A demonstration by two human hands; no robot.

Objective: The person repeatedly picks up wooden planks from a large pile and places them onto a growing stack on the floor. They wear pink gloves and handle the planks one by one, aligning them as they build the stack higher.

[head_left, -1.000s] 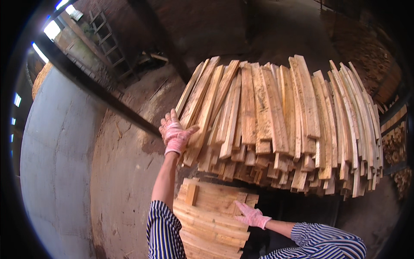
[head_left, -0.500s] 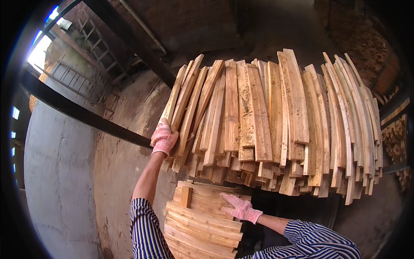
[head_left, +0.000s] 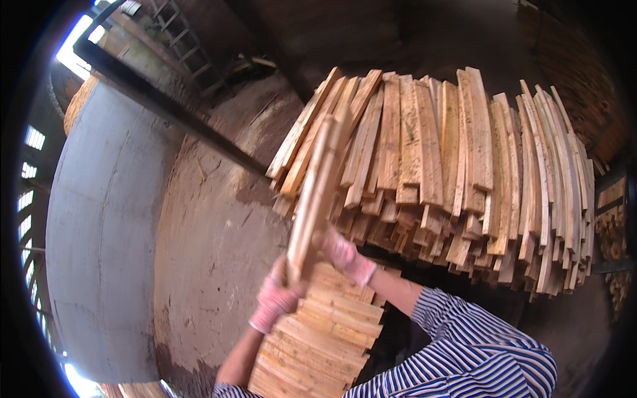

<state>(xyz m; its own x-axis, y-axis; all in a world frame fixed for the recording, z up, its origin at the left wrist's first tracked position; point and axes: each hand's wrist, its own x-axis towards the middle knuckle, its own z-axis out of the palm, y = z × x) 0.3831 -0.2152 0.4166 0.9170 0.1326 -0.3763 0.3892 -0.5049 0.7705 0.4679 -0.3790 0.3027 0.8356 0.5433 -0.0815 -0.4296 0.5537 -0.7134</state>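
Observation:
Both my hands wear pink gloves and grip one long pale wooden plank (head_left: pixel 317 192), held tilted upward in front of me. My left hand (head_left: pixel 275 300) clasps its lower end from the left. My right hand (head_left: pixel 345 254) holds it a little higher on the right side. The plank's top reaches the left edge of a big fan-shaped stack of planks (head_left: pixel 458 166) leaning ahead of me. Below my hands lies a flat pile of shorter boards (head_left: pixel 318 345).
A curved concrete wall (head_left: pixel 99 245) fills the left side, with a dark steel beam (head_left: pixel 159 99) crossing above it. A metal ladder frame (head_left: pixel 179 40) stands at the upper left. More stacked wood (head_left: pixel 614 232) sits at the far right edge.
My left hand has come down from the leaning stack and my right hand has risen from the lower pile. Both now grip one plank lifted between them.

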